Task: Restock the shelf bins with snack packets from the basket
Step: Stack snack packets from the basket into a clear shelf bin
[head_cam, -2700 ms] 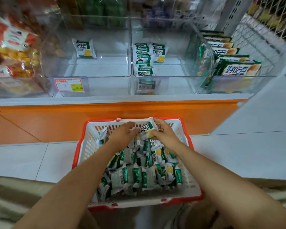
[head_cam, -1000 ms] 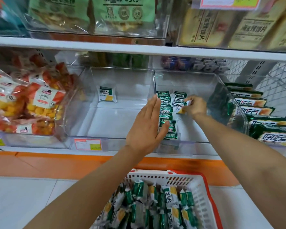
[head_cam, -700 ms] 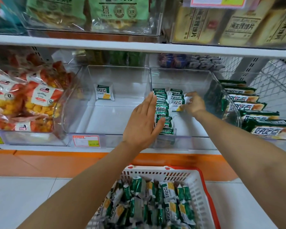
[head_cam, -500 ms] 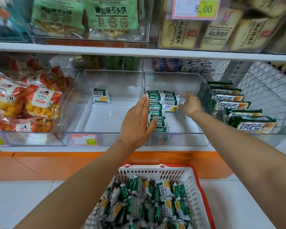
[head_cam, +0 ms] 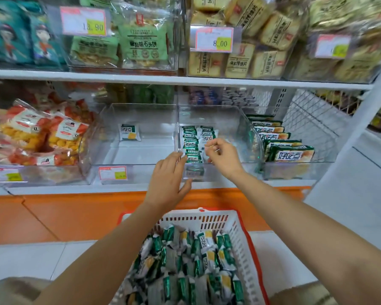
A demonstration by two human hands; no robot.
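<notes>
Left hand (head_cam: 169, 180) reaching flat-fingered at the clear bin's (head_cam: 220, 116) front edge, right hand (head_cam: 223, 158) hanging loosely curled, empty, just right of the packet rows (head_cam: 190, 139), basket (head_cam: 216, 221) sitting below.

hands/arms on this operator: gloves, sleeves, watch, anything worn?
Nothing worn that shows. Left hand and right hand are ungloved. Left forearm and right forearm are bare to the frame edge: no sleeves, watch or bracelet in view.

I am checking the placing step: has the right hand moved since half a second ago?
Yes. The right hand has drawn back from deeper in the bin toward its front edge, nearer the person.
</notes>
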